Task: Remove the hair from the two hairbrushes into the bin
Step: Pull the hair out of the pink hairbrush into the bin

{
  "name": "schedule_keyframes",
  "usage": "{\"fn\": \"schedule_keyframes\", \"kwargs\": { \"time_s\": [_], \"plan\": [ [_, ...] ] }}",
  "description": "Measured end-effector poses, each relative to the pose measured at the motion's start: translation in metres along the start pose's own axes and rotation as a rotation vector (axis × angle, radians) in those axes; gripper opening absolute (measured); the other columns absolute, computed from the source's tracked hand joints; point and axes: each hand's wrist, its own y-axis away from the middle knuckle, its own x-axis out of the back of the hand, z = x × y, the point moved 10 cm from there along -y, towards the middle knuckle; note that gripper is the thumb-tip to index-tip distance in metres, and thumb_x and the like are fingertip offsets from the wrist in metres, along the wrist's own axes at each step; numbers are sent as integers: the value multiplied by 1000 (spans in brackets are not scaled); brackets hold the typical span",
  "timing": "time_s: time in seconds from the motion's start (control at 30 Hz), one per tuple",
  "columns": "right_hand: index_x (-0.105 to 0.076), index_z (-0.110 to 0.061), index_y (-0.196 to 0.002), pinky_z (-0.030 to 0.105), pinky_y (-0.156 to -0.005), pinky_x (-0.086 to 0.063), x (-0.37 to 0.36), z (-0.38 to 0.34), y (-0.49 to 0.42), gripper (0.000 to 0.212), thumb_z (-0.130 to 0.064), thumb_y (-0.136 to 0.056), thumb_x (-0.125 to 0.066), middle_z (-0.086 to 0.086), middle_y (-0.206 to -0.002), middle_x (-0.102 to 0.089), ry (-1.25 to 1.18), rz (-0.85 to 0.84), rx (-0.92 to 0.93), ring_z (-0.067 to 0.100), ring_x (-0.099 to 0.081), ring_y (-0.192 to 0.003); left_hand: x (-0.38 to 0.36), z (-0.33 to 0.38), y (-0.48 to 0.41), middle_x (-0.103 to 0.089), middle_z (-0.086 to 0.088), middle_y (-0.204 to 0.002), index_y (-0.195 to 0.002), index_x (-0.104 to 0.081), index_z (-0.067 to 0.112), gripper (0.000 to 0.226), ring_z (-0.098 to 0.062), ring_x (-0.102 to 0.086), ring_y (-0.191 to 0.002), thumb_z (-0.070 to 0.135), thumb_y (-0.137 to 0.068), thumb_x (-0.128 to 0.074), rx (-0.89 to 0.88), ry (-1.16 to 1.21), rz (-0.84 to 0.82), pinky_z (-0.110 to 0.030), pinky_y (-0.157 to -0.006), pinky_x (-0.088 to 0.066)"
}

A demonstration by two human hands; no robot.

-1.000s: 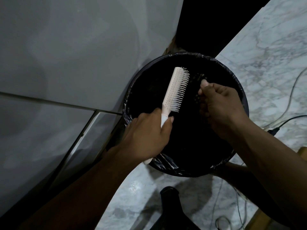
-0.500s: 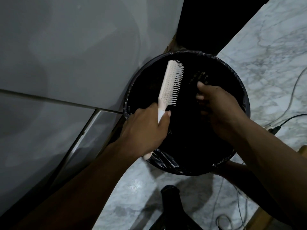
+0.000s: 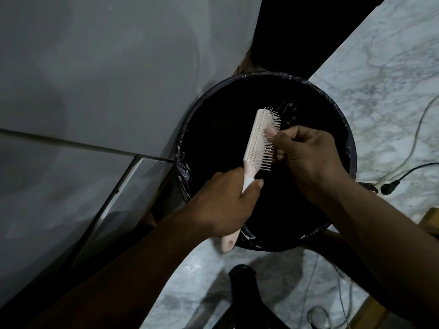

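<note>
Hairbrush (image 3: 259, 143) handle clenched in left hand (image 3: 225, 203) grip, right hand (image 3: 308, 157) pinching bristles, over bin (image 3: 342, 129)

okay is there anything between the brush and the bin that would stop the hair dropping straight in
Nothing visible does. The left hand holds the hairbrush right over the open, liner-lined bin, and the right hand picks at its bristles. The bin's inside is too dark to see.

Pale pink hairbrush (image 3: 257, 146) sits tilted over the round black-lined bin (image 3: 342, 129), bristles facing right, handle end poking past the bin's near rim.
</note>
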Motion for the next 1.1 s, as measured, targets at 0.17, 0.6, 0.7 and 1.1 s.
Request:
{"fn": "schedule_keyframes", "kwargs": {
  "time_s": [0.17,0.6,0.7,1.1],
  "plan": [
    [-59,-6,-71,25,-57,-57,1,-1,-1,27,-14,-96,-64,1,-58,-66,-73,33,11,11,-63,-53,12,-4,-3,-58,2,-63,-72,-49,18,40,-16,-58,-59,46,-101,-48,37,82,81,-31,-57,-41],
    [-61,-25,-115,35,-61,-57,-19,-14,7,38,-28,-83,-80,7,-93,-64,90,-166,69,18,-69,-75,10,-11,-9,-59,6,-57,-63,-56,17,43,-9,-54,-51,37,-101,-52,134,374,31,-31,-63,-44],
    [-63,-26,-125,30,-59,-58,-29,-15,11,53,-16,-77,-84,8,-89,-64,173,-225,133,15,-72,-74,8,-5,-8,-60,5,-59,-65,-55,19,40,-5,-53,-49,33,-102,-51,94,331,-1,-29,-59,-43],
    [-71,-3,-86,30,-46,-58,-14,-34,13,8,-10,-90,-73,-7,-66,-67,239,-29,309,8,-69,-58,7,3,-5,-55,7,-57,-68,-50,24,35,-3,-52,-49,40,-99,-50,-40,190,59,-22,-52,-37]
  ]
}}
